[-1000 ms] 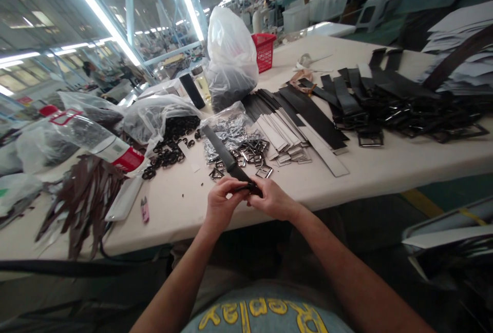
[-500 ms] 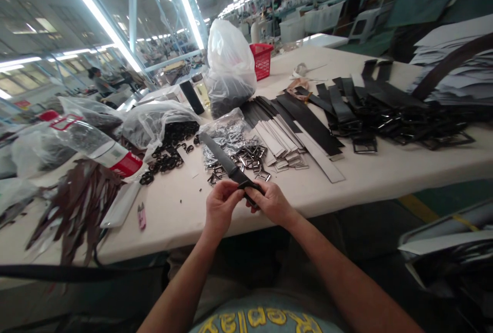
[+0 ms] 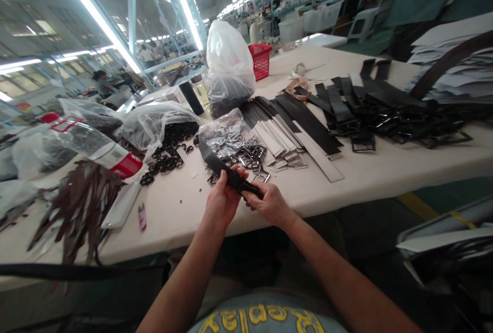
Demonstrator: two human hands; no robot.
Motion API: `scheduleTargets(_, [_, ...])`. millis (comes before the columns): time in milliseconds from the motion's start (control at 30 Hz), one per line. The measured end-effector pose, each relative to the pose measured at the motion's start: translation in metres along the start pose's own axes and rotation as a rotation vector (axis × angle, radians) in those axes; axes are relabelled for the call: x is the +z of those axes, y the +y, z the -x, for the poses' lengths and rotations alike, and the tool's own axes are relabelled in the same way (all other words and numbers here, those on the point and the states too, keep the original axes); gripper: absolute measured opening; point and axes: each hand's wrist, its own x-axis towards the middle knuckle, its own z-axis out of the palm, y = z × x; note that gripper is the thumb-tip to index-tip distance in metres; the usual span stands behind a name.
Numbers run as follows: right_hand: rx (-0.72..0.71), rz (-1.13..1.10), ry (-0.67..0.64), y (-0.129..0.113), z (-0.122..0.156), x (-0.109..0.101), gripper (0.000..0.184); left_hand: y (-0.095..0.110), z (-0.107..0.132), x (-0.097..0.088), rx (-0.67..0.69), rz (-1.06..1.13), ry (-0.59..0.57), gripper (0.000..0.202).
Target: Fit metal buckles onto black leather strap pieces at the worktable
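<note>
Between my hands, over the table's front edge, is a dark belt strap that slants up and to the left. My left hand is closed round the strap, thumb on top. At the strap's near end my right hand is pinched; a buckle there is mostly hidden by the fingers. Just beyond my hands lie loose metal buckles and a clear plastic bag with more of them. Black belt loops are heaped further left.
Strap pieces lie beyond the buckles, and belts with buckles are piled at right. On the left are brown strips, pink thread snips and a big plastic bottle. A red basket stands at the back.
My left hand has gone from pinching near the strap's end to wrapping the strap a little further up. The strap now bends more. My right hand stays at the near end.
</note>
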Motion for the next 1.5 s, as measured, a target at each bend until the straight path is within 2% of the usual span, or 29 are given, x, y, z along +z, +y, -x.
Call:
scheduleTargets(133, [0.0,0.045,0.015,-0.001,-0.003,0.002,0.018,-0.008,0.009,0.004,0.035,-0.06,-0.063,0.035])
scheduleTargets(300, [0.053,-0.014,-0.018,-0.003,-0.005,0.002,0.02,-0.015,0.012,0.003,0.097,-0.041,-0.105,0.037])
scheduleTargets(467, [0.037,-0.086,-0.052,0.001,-0.005,-0.002,0.021,-0.026,0.012,0.002,0.147,-0.089,-0.096,0.035])
scheduleTargets(567, [0.013,-0.154,-0.121,0.001,-0.001,-0.007,0.031,-0.032,0.014,0.003,0.161,-0.111,-0.096,0.036])
scheduleTargets(700, [0.039,-0.191,-0.194,-0.003,0.006,-0.012,0.057,-0.036,0.018,0.005,0.144,-0.107,-0.105,0.038])
scheduleTargets(800, [0.043,-0.183,-0.14,-0.003,0.008,-0.011,0.07,-0.037,0.02,0.005,0.165,-0.146,-0.126,0.038])
scheduleTargets(1000, [-0.172,-0.054,0.086,0.002,0.007,-0.006,0.065,-0.041,0.02,0.0,0.123,-0.431,-0.153,0.055])
scheduleTargets(1133, [-0.192,0.032,0.102,-0.001,0.006,-0.01,0.064,-0.045,0.013,-0.005,0.179,-0.526,-0.175,0.058])
scheduleTargets(1233, [-0.214,0.109,0.115,-0.017,-0.001,-0.024,0.06,-0.043,0.01,-0.006,0.263,-0.605,-0.151,0.053])
scheduleTargets(1300, [-0.234,0.154,0.155,-0.037,-0.011,-0.042,0.058,-0.041,0.012,-0.004,0.301,-0.603,-0.169,0.048])
scheduleTargets(1400, [-0.245,0.206,0.244,-0.072,-0.033,-0.084,0.058,-0.036,0.017,0.0,0.319,-0.593,-0.2,0.042])
scheduleTargets(1500, [-0.247,0.28,0.402,-0.1,-0.056,-0.138,0.058,-0.035,0.019,0.0,0.307,-0.639,-0.214,0.04])
